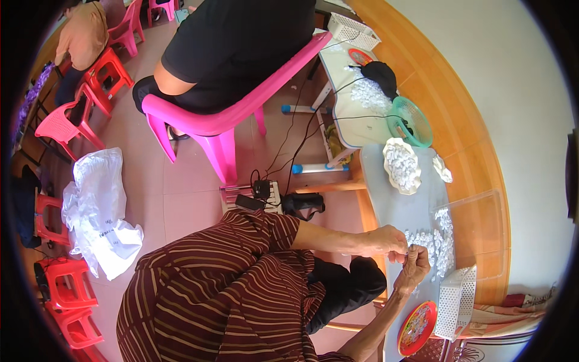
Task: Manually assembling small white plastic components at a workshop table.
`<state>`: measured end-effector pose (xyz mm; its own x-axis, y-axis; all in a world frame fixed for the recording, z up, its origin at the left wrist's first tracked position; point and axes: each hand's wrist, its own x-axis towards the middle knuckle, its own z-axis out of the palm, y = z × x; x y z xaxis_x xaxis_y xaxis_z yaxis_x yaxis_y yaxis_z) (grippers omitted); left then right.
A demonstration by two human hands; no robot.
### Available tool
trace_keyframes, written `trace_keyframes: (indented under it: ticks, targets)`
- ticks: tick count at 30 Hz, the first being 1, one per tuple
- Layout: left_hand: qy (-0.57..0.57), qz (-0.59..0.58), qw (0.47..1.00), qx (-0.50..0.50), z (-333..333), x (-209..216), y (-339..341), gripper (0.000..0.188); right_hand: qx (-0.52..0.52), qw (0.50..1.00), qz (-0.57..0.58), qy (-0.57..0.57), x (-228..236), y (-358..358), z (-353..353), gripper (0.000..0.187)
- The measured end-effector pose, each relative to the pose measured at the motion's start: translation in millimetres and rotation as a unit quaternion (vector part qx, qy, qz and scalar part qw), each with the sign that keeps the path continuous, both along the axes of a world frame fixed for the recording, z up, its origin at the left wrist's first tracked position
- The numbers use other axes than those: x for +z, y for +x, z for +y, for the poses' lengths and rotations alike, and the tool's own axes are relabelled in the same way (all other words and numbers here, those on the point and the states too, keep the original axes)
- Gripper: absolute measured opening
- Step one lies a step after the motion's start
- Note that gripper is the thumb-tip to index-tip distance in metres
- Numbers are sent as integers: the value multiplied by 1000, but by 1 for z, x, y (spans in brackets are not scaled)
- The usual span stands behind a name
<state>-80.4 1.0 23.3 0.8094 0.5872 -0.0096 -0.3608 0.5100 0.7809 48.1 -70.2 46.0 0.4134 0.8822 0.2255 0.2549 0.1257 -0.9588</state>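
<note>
Anything in the hands' grip seems hidden, and the top edge crops a black-clad sitter.

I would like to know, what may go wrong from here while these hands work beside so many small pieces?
The right forearm is close to the red plate, so an elbow might nudge it and spill its small contents. The loose white pieces lie right by both hands, so a sleeve or wrist could scatter some. Dark cables trail near the pink chair; a foot might catch them.
</note>
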Motion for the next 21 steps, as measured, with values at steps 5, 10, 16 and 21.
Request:
trace_keyframes:
  ticks: [5, 10, 16, 21]
  targets:
    - [77, 3, 997, -1, 4, 6, 0, 12, 6, 999, -29, -13, 12, -2, -5, 29]
    - [434, 55, 887, 148, 3, 3, 5, 7, -22, 999, -35, 0, -3, -2, -6, 31]
    - [230, 17, 973, -6, 8, -9, 16, 13, -47, 998, -6, -36, -11, 6, -16, 25]
    - [163, 48, 982, -78, 7, -20, 28, 16, 21, 984, -137, -114, 7, 33, -27, 28]
